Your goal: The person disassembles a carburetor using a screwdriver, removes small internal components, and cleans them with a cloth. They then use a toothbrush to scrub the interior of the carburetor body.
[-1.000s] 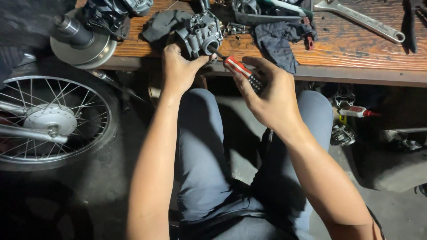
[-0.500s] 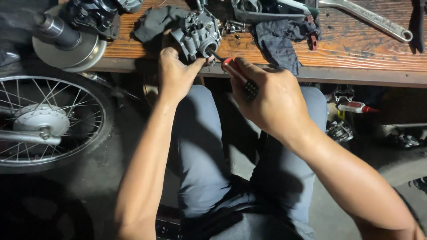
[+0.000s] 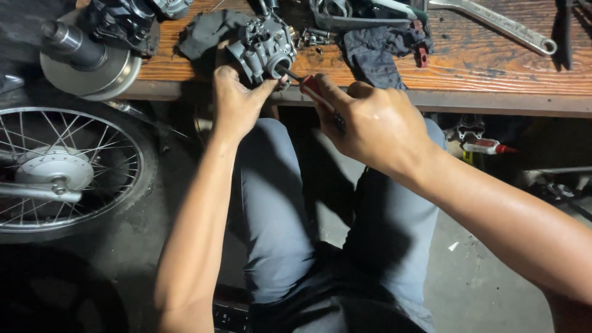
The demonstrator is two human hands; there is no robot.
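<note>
A grey metal carburetor [image 3: 265, 44] sits at the front edge of the wooden workbench [image 3: 493, 68]. My left hand [image 3: 237, 102] grips it from below and steadies it. My right hand [image 3: 376, 126] holds a screwdriver with a red and black handle [image 3: 317, 89]; its metal tip touches the round opening on the carburetor's right side. My legs in grey trousers are below the hands.
A spoked motorcycle wheel [image 3: 61, 169] stands on the left. A round metal engine part [image 3: 86, 58] hangs over the bench's left end. Dark rags [image 3: 382, 52], small springs and screws [image 3: 314, 37] and a long spanner [image 3: 493, 21] lie on the bench. Tools lie on the floor at right.
My right hand has moved up and left, bringing the screwdriver tip against the carburetor. My left hand has stayed on the carburetor.
</note>
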